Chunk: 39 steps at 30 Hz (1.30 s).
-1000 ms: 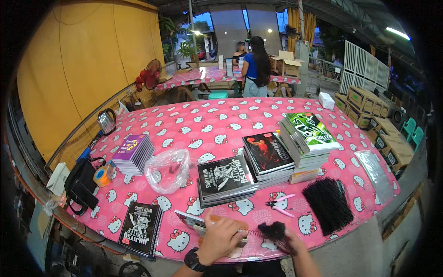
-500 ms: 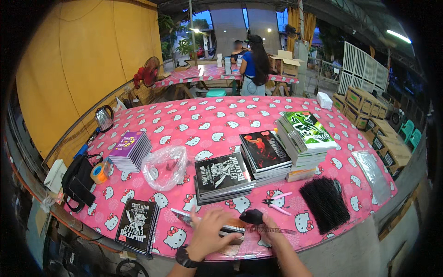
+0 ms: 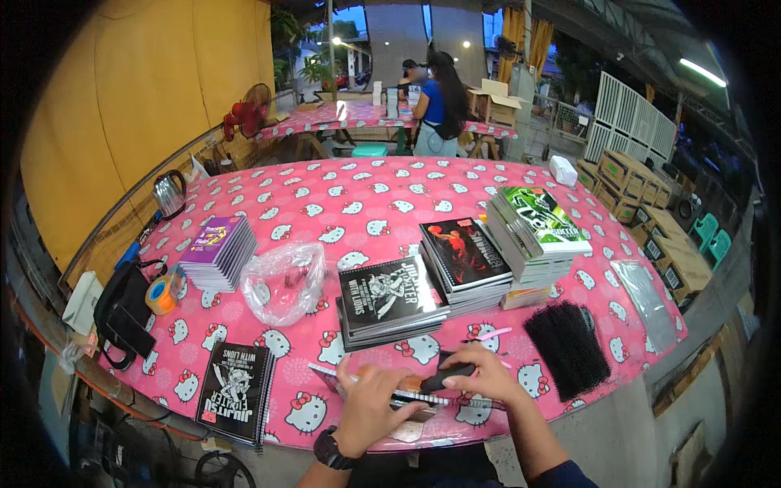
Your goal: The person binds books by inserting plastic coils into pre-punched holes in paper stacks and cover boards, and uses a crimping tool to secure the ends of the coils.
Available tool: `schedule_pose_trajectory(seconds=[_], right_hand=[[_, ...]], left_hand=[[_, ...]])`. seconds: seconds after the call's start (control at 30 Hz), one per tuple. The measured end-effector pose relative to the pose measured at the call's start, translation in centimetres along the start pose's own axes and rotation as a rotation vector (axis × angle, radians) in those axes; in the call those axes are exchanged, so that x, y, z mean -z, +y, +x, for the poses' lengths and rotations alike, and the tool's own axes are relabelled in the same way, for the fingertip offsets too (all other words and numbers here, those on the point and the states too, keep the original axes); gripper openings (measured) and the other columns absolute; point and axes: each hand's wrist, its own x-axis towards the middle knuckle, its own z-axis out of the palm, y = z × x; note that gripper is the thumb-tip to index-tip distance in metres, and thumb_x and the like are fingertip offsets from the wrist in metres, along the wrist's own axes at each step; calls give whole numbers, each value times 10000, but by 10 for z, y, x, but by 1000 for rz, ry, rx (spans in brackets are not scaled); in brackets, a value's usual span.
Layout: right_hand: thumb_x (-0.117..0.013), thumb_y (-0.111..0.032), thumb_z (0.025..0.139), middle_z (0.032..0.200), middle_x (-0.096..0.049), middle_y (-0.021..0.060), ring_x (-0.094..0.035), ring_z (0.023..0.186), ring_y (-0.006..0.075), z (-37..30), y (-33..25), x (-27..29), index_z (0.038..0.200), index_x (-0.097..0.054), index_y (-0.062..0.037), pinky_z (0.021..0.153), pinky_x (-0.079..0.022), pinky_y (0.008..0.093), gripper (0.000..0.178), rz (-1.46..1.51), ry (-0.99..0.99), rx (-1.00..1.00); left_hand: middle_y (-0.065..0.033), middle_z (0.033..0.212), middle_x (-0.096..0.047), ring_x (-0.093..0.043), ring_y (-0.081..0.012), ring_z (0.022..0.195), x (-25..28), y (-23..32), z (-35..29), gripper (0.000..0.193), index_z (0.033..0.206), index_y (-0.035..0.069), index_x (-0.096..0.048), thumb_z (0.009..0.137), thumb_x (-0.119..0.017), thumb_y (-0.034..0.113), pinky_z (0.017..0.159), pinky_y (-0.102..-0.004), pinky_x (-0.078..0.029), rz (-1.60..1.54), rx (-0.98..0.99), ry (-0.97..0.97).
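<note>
At the near edge of a table (image 3: 358, 185) covered in pink patterned cloth, a book (image 3: 327, 376) is held tilted up by the left hand (image 3: 376, 400), its fingers closed over the far side and its thumb pressed along the near side. A dark watch (image 3: 332, 449) is worn on that wrist. A black object (image 3: 450, 376) is gripped between the curled fingers and thumb of the right hand (image 3: 486, 376), just at the right end of the book; what kind of object it is cannot be told. Below that hand, a thin dark coil (image 3: 484, 403) is seen stretched to the right from the book's edge. Pink-handled pliers (image 3: 493, 333) are partly hidden beyond the right hand, and a heap of black coils (image 3: 567, 351) is laid to the right. Black spiral notebooks (image 3: 234, 392) are set near the left edge. On the far side of the hands, a stack of black notebooks (image 3: 392, 299) is followed rightward by a stack with a red figure on its cover (image 3: 465, 254) and a taller, green-topped stack (image 3: 541, 220). A clear plastic bag (image 3: 281, 283) is left beside a purple-topped stack (image 3: 215, 254).
</note>
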Motion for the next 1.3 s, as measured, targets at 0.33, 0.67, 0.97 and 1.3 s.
schedule_pose_trajectory(seconds=[0.33,0.67,0.97,1.3], right_hand=[[-662,-459,776,942,-660,77,-596,932,202,4,-15,-14,984,-657,-26,852,-434,350,481,347,-111,162],[-617,-629,693,1085,-613,149,-559,1040,249,4,-12,10,1043,-646,5,941,-389,362,725,197,-22,29],[-643,-622,682,1084,-607,123,-556,1042,248,2,-10,5,1035,-637,8,945,-382,362,722,-81,83,7],[-667,-583,691,1079,-598,148,-538,1060,241,6,-1,-4,1041,-628,17,941,-381,349,695,52,96,-93]], left_hand=[[46,864,-627,-575,-163,841,8,-8,-6,400,956,158,-644,635,-791,347,1024,-587,-120,55,24,30],[31,843,-579,-552,-173,873,-6,-8,0,352,904,153,-636,640,-784,335,1018,-583,-133,38,11,12],[35,780,-560,-533,-170,857,-3,-6,1,300,813,158,-646,623,-787,344,1011,-579,-118,78,13,78],[32,743,-548,-531,-172,854,-2,-10,3,302,768,143,-634,612,-789,351,1012,-586,-116,74,13,47]])
